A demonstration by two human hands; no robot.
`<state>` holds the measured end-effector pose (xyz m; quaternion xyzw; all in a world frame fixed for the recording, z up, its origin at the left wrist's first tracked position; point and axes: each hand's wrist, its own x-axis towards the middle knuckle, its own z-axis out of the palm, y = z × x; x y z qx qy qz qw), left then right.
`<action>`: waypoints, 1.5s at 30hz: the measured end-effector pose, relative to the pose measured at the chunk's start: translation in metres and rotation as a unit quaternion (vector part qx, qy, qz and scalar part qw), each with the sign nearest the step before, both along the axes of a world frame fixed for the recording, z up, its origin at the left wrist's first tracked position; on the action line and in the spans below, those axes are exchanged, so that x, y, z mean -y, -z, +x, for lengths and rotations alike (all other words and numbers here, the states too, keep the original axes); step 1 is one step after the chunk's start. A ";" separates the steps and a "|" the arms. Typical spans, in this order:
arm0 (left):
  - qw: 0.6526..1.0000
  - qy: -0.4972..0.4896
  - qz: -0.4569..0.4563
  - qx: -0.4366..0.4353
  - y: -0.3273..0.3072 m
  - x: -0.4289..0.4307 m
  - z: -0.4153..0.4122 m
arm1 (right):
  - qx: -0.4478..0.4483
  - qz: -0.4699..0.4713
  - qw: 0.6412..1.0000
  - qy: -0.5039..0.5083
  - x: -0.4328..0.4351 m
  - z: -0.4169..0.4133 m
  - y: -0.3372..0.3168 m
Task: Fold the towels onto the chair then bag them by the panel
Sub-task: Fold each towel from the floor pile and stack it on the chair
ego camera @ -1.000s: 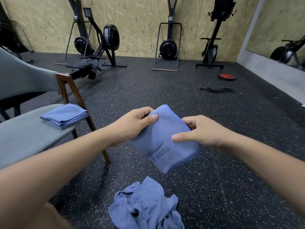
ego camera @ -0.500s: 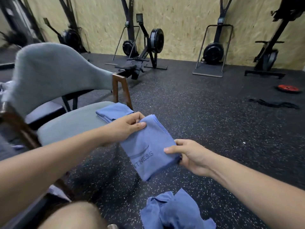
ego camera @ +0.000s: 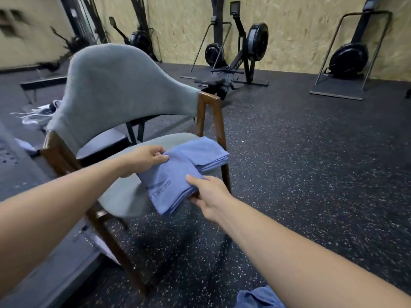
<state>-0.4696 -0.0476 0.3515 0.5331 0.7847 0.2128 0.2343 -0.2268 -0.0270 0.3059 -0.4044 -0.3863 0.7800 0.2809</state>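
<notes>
Head view: folded blue towel (ego camera: 169, 185) held over the grey chair seat (ego camera: 124, 196), pinched at its far corner by the left hand (ego camera: 144, 160) and its near edge by the right hand (ego camera: 209, 194), overlapping another folded towel (ego camera: 206, 155) on the seat.

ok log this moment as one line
phase: fold-and-stack | held towel: folded, over chair seat | left hand: pinches far corner | right hand: grips near edge | seat: one folded towel lying

Blue towels (ego camera: 171, 183) — grey chair (ego camera: 124, 85) — black speckled floor (ego camera: 300, 163)
</notes>
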 end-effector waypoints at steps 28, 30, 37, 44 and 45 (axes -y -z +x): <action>0.953 0.117 0.173 -0.221 0.002 -0.047 0.093 | 0.153 0.178 0.972 0.013 -0.026 0.101 0.010; 0.951 0.156 0.173 -0.205 0.007 -0.045 0.138 | 0.177 0.185 0.966 0.018 -0.025 0.137 0.020; 0.934 0.315 0.046 -0.160 0.068 -0.028 0.290 | 0.293 0.190 0.936 0.041 0.008 0.267 0.087; 0.908 0.393 -0.080 -0.120 0.170 0.022 0.402 | 0.413 0.168 0.894 0.030 0.063 0.355 0.173; 0.905 0.398 -0.096 -0.117 0.184 0.030 0.409 | 0.429 0.172 0.887 0.017 0.071 0.362 0.183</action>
